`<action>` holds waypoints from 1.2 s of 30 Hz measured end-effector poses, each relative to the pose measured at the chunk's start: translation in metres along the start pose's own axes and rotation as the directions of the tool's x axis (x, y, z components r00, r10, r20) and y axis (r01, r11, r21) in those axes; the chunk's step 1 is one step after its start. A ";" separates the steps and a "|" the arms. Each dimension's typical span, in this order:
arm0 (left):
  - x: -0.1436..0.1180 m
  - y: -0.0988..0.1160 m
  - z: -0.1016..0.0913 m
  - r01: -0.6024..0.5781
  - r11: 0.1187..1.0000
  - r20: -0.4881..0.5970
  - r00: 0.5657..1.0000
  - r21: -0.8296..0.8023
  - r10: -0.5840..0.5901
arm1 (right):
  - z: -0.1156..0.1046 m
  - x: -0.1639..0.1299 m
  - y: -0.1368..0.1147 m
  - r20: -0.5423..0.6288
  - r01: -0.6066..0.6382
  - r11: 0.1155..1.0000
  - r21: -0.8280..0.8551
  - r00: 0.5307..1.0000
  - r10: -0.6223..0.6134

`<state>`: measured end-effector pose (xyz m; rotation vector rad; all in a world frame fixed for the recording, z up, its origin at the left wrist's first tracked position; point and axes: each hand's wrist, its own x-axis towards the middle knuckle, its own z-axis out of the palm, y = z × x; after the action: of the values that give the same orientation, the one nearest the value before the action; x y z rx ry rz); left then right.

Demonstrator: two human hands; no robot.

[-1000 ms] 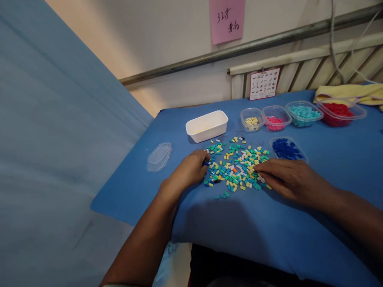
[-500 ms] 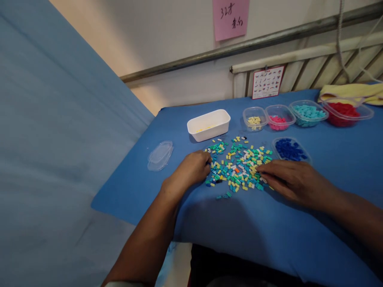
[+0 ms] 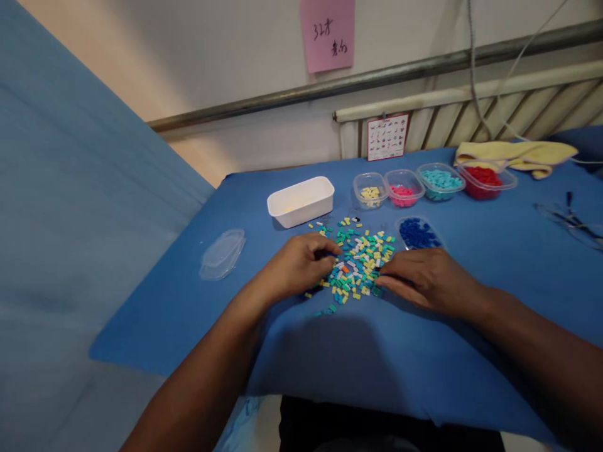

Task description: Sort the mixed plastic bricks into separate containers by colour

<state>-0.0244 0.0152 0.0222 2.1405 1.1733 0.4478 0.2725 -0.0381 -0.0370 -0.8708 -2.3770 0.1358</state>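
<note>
A heap of small bricks (image 3: 360, 260) in green, yellow, white and teal lies on the blue table cover (image 3: 424, 364). My left hand (image 3: 296, 267) rests at the heap's left edge. Its fingers are curled and the thumb and forefinger tips meet among the bricks; whether they pinch a brick is hidden. My right hand (image 3: 424, 279) lies palm down at the heap's right edge, fingers stretched out with their tips touching the bricks. A clear tub of dark blue bricks (image 3: 417, 232) stands just beyond my right hand.
A white tub (image 3: 301, 201) stands behind the heap. To its right is a row of clear tubs: yellow (image 3: 370, 191), pink (image 3: 404, 188), teal (image 3: 440, 181), red (image 3: 485, 177). A clear lid (image 3: 222, 253) lies left. A yellow cloth (image 3: 518, 152) lies far right.
My head has turned, so everything sits further left in view. Both hands have drawn closer together around the heap, the left fingers reaching further into it.
</note>
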 end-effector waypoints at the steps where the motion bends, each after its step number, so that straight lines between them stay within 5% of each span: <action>1: 0.009 0.007 0.007 -0.046 0.999 0.026 0.999 -0.009 0.047 | -0.004 -0.001 0.005 -0.001 -0.020 0.999 -0.029 1.000 0.020; 8: 0.098 0.046 0.068 -0.222 0.975 0.127 0.967 0.007 0.220 | -0.035 -0.024 0.072 -0.217 -0.387 0.900 -0.198 0.913 0.345; 12: 0.125 0.061 0.094 -0.322 0.936 0.166 0.940 0.139 0.299 | -0.033 -0.031 0.092 -0.180 -0.376 0.912 -0.168 0.921 0.346; 17: 0.124 0.069 0.107 -0.319 0.917 0.163 0.944 0.239 0.286 | -0.027 -0.031 0.095 -0.118 -0.342 0.922 -0.180 0.938 0.325; 22: 0.108 0.064 0.079 -0.284 0.937 0.046 0.959 0.202 0.280 | -0.029 -0.033 0.094 -0.111 -0.321 0.932 -0.166 0.946 0.305; 27: 0.063 0.040 0.002 -0.076 0.984 -0.027 0.996 0.162 0.082 | -0.034 -0.038 0.091 -0.159 -0.404 0.908 -0.111 0.909 0.385; 29: 0.035 0.026 -0.028 -0.010 0.988 0.084 0.997 0.157 -0.003 | -0.034 -0.039 0.093 -0.204 -0.511 0.855 -0.087 0.849 0.487; 31: 0.006 0.012 -0.047 0.042 0.988 0.190 0.979 0.146 -0.069 | -0.031 -0.039 0.097 -0.276 -0.678 0.735 0.023 0.702 0.657; 34: -0.033 -0.006 -0.053 0.061 0.986 0.264 0.959 0.158 -0.102 | -0.026 -0.035 0.103 -0.309 -0.821 0.524 0.226 0.450 0.838; 36: -0.052 -0.013 -0.046 0.046 0.982 0.246 0.965 0.184 -0.091 | -0.025 -0.032 0.104 -0.300 -0.838 0.471 0.276 0.390 0.870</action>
<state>-0.0872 -0.0060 0.0477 2.2193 1.1714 0.0356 0.3639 0.0211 -0.0627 -1.8323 -1.2893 0.4113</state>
